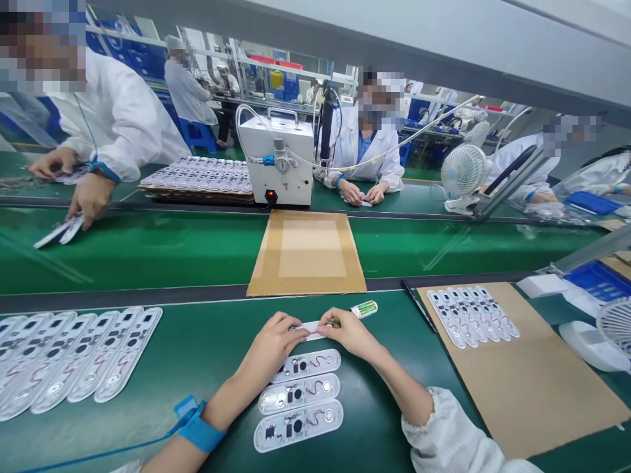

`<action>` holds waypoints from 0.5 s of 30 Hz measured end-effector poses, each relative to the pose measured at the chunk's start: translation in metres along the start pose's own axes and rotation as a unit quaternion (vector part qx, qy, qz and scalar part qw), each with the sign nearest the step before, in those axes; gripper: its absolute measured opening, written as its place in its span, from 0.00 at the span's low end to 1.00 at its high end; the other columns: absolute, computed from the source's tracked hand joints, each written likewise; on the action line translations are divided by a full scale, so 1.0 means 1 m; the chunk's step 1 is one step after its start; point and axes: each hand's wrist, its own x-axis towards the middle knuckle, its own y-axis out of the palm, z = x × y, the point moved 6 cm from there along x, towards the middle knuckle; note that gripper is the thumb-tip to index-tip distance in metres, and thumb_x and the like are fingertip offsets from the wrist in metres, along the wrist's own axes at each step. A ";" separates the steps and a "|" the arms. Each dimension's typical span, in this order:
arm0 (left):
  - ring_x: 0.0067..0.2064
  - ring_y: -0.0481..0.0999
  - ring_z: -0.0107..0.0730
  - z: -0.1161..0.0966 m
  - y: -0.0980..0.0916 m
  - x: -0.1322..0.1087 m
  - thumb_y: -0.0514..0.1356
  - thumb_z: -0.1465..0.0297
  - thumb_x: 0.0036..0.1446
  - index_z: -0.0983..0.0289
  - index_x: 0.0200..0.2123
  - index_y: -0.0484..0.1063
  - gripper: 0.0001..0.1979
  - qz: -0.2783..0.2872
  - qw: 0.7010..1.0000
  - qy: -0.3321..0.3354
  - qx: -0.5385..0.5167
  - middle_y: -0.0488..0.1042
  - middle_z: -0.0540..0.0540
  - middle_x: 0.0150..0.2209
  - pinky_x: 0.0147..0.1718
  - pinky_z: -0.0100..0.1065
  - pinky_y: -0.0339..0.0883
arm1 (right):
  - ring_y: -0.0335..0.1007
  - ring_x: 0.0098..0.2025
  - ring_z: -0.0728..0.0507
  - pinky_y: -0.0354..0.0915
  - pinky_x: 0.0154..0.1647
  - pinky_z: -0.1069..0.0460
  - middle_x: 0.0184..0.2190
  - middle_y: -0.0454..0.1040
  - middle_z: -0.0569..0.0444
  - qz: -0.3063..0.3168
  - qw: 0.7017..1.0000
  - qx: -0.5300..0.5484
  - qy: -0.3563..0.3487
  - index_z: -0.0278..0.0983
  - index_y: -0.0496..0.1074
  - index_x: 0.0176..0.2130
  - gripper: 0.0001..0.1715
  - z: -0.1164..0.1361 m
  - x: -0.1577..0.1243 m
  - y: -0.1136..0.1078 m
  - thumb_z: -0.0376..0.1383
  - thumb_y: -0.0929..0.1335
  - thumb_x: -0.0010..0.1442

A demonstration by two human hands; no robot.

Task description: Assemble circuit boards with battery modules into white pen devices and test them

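White piece [310, 328]: sits right between the fingers of both hands, just over the counter [197, 358], long and slim, mostly covered by the grip
Left hand [276, 343]: fingers pinched narrow on its left end
Right hand [351, 334]: same deal at the other end, thumb and fingertips close together
Handling: looks like hard plastic, so I'd guess light, stiff and kinda slippery; anything delicate inside it, can't tell from here
Best hold: both ends or the rim, imo, easy on the middle
Wired casings [300, 424]: three stacked up wearer-side of the fingers, thin leads showing, probably easy to snag
Green-filled piece [365, 309]: just beyond the right fingers
Casing row [129, 355]: well off left of the fingers
Cardboard [537, 381]: right of the fingers, more casings [449, 322] on it
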 end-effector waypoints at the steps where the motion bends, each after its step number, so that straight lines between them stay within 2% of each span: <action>1: 0.40 0.69 0.37 0.002 0.001 0.001 0.54 0.66 0.66 0.60 0.38 0.78 0.12 -0.008 1.000 -0.023 -0.011 0.75 0.54 0.38 0.38 0.35 0.67 | 0.69 0.30 0.47 0.61 0.31 0.53 0.29 0.75 0.56 0.001 0.999 0.033 0.004 0.37 0.71 0.34 0.04 -0.004 -0.001 0.001 0.35 0.69 0.56; 5: 0.37 0.68 0.36 0.005 0.013 0.010 0.60 0.62 0.60 0.57 0.39 0.80 0.10 -0.035 0.993 -0.101 -0.049 0.72 0.54 0.34 0.34 0.35 0.67 | 0.71 0.31 0.46 0.66 0.32 0.52 0.27 0.75 0.56 -0.023 0.991 0.128 0.010 0.37 0.70 0.34 0.11 -0.016 -0.001 0.004 0.41 0.70 0.54; 7: 0.35 0.69 0.35 0.004 0.018 0.013 0.61 0.62 0.60 0.55 0.35 0.81 0.08 -0.039 0.989 -0.123 -0.069 0.70 0.53 0.32 0.33 0.33 0.66 | 0.73 0.33 0.44 0.67 0.34 0.51 0.28 0.76 0.54 -0.032 0.988 0.151 0.008 0.37 0.70 0.33 0.12 -0.016 0.000 0.006 0.43 0.69 0.54; 10: 0.35 0.71 0.34 0.006 0.020 0.015 0.60 0.63 0.60 0.55 0.32 0.81 0.10 -0.042 0.983 -0.148 -0.097 0.70 0.52 0.31 0.34 0.33 0.66 | 0.73 0.35 0.44 0.66 0.37 0.50 0.30 0.76 0.53 -0.052 0.988 0.143 -0.001 0.37 0.71 0.33 0.07 -0.012 -0.001 0.003 0.39 0.67 0.56; 15: 0.37 0.71 0.36 0.011 0.018 0.012 0.57 0.59 0.62 0.57 0.32 0.80 0.14 -0.040 0.976 -0.168 -0.133 0.71 0.53 0.32 0.36 0.34 0.67 | 0.70 0.35 0.44 0.61 0.39 0.49 0.30 0.75 0.54 -0.066 0.994 0.081 -0.017 0.37 0.72 0.31 0.03 -0.002 -0.005 -0.001 0.32 0.67 0.56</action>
